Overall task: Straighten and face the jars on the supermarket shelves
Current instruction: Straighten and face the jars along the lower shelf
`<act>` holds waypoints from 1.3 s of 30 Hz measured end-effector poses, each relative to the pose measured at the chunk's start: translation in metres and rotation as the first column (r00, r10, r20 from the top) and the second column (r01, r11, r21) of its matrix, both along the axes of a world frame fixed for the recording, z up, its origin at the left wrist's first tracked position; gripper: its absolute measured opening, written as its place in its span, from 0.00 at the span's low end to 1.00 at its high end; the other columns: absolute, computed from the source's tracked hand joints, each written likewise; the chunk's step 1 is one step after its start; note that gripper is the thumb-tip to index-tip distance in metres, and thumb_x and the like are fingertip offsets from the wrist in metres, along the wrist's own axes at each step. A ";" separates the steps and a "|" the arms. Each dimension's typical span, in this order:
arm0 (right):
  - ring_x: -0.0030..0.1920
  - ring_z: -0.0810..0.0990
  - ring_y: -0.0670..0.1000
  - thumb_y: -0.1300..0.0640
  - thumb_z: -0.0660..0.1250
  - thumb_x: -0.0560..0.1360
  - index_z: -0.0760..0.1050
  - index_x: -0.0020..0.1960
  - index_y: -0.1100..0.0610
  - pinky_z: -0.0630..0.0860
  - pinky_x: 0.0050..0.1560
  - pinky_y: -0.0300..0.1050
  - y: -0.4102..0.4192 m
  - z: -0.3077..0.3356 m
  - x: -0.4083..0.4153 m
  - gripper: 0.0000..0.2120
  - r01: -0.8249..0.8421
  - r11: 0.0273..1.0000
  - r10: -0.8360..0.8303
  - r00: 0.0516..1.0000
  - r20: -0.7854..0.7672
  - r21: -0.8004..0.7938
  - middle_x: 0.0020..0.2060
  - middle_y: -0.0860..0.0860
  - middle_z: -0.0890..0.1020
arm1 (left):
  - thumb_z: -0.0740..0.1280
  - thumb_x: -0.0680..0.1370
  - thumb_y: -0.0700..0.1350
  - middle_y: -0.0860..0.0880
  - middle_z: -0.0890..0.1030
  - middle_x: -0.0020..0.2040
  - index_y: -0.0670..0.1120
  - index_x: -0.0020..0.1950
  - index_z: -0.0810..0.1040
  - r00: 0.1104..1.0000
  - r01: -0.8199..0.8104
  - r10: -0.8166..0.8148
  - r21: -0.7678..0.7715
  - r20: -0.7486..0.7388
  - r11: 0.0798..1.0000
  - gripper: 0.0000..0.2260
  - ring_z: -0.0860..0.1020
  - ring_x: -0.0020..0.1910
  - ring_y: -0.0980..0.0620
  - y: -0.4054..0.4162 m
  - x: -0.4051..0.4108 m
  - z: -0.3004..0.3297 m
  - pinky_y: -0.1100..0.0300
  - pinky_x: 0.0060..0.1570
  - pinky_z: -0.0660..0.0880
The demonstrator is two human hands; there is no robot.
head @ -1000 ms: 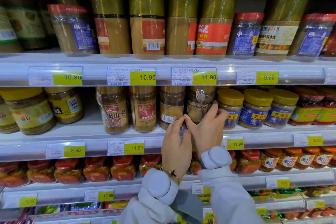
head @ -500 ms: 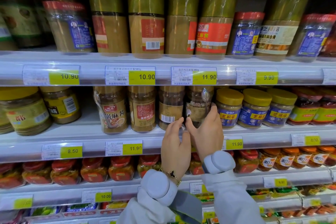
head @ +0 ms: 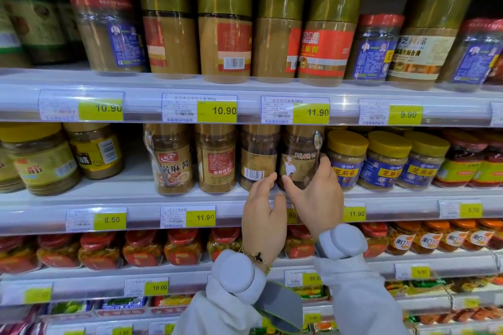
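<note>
The jar (head: pixel 299 158) stands upright on the middle shelf (head: pixel 109 193), just beyond both hands. The right hand (head: pixel 317 196) curls round its right side, thumb at the front; the left hand (head: pixel 262 215) touches its lower left with loosely bent fingers. A barcode jar (head: pixel 257 158) crowds it on the left, a blue-label jar (head: pixel 347 160) on the right, leaving little room to turn.

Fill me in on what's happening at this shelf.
A person is facing jars on the middle shelf. The right hand grips a brown jar with a spoon strapped to it, its label with a small figure turned towards the front. The left hand touches the foot of the neighbouring jar, which shows its barcode instead of its front. Blue-labelled jars with yellow lids stand just right of the gripped jar.
</note>
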State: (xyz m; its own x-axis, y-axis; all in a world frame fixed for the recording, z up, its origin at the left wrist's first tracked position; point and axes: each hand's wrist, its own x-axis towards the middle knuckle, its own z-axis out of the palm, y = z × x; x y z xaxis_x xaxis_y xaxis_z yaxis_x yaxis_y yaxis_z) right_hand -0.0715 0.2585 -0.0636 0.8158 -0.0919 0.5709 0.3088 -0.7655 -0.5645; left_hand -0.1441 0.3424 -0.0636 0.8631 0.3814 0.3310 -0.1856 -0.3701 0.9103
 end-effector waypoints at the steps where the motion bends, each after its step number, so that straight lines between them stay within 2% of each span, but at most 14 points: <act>1: 0.59 0.73 0.61 0.45 0.72 0.67 0.60 0.69 0.63 0.73 0.51 0.52 0.002 0.000 -0.002 0.39 0.004 1.000 -0.004 1.000 0.008 -0.008 0.60 0.61 0.74 | 0.59 0.79 0.39 0.51 0.71 0.66 0.46 0.68 0.69 1.000 -0.003 0.003 0.000 0.003 1.000 0.17 0.69 0.65 0.55 0.000 0.000 0.000 0.57 0.65 0.67; 7: 0.52 0.74 0.63 0.41 0.74 0.63 0.64 0.65 0.65 0.75 0.43 0.53 0.013 0.002 -0.003 0.41 0.108 0.993 -0.108 0.994 -0.002 -0.041 0.53 0.62 0.72 | 0.59 0.78 0.38 0.51 0.72 0.65 0.47 0.67 0.71 1.000 -0.007 0.008 -0.017 0.015 1.000 0.17 0.70 0.64 0.55 0.000 -0.001 0.000 0.56 0.64 0.68; 11: 0.55 0.74 0.64 0.44 0.76 0.62 0.65 0.65 0.66 0.73 0.48 0.54 0.007 0.001 0.002 0.41 0.069 0.998 -0.069 0.997 -0.034 0.002 0.55 0.63 0.74 | 0.59 0.78 0.38 0.50 0.72 0.65 0.46 0.67 0.70 1.000 0.000 0.001 -0.039 0.012 0.999 0.17 0.70 0.65 0.55 0.002 -0.003 -0.001 0.54 0.66 0.67; 18: 0.60 0.72 0.61 0.48 0.72 0.68 0.59 0.70 0.63 0.73 0.54 0.53 -0.005 -0.001 -0.001 0.39 -0.056 0.998 0.057 0.998 -0.012 0.037 0.61 0.61 0.73 | 0.58 0.78 0.40 0.51 0.71 0.66 0.47 0.68 0.69 1.000 -0.006 0.006 -0.015 0.002 1.000 0.18 0.69 0.65 0.57 0.004 -0.006 -0.001 0.56 0.66 0.67; 20: 0.60 0.72 0.62 0.46 0.71 0.68 0.58 0.69 0.63 0.73 0.53 0.54 0.000 -0.002 -0.004 0.39 -0.039 0.998 0.039 0.999 -0.003 0.040 0.61 0.61 0.72 | 0.58 0.78 0.40 0.52 0.71 0.66 0.47 0.68 0.69 1.000 -0.005 0.005 -0.010 0.003 1.000 0.18 0.69 0.65 0.57 0.004 -0.006 -0.001 0.57 0.65 0.67; 24: 0.54 0.75 0.63 0.42 0.73 0.65 0.61 0.67 0.65 0.74 0.43 0.53 0.010 0.003 -0.003 0.41 0.055 0.998 -0.054 0.998 -0.011 0.015 0.57 0.62 0.72 | 0.59 0.78 0.39 0.51 0.72 0.65 0.47 0.67 0.70 1.000 -0.007 0.007 -0.008 0.013 1.000 0.17 0.69 0.64 0.56 0.003 -0.007 0.000 0.60 0.64 0.66; 31: 0.58 0.74 0.62 0.45 0.74 0.64 0.61 0.67 0.63 0.72 0.52 0.53 0.000 0.004 0.007 0.40 -0.032 0.998 0.034 0.998 -0.047 0.054 0.59 0.60 0.74 | 0.58 0.79 0.40 0.52 0.72 0.65 0.48 0.67 0.70 1.000 -0.005 0.005 -0.010 0.007 1.000 0.17 0.69 0.64 0.57 0.009 -0.011 0.000 0.58 0.64 0.67; 35: 0.56 0.76 0.62 0.47 0.74 0.65 0.61 0.67 0.60 0.73 0.49 0.50 -0.007 0.005 0.006 0.38 -0.068 0.996 0.071 0.997 -0.037 0.064 0.57 0.59 0.78 | 0.58 0.78 0.40 0.54 0.72 0.64 0.49 0.67 0.70 1.000 -0.017 0.017 -0.017 0.010 1.000 0.17 0.70 0.62 0.60 0.011 -0.013 0.000 0.61 0.64 0.67; 39: 0.56 0.75 0.63 0.48 0.73 0.66 0.61 0.67 0.61 0.74 0.49 0.53 -0.001 0.003 0.001 0.37 -0.033 0.999 0.033 0.999 0.000 0.039 0.57 0.61 0.76 | 0.58 0.79 0.40 0.53 0.72 0.65 0.49 0.68 0.70 1.000 -0.009 0.009 -0.027 -0.001 1.000 0.17 0.69 0.64 0.58 0.012 -0.014 0.003 0.57 0.65 0.67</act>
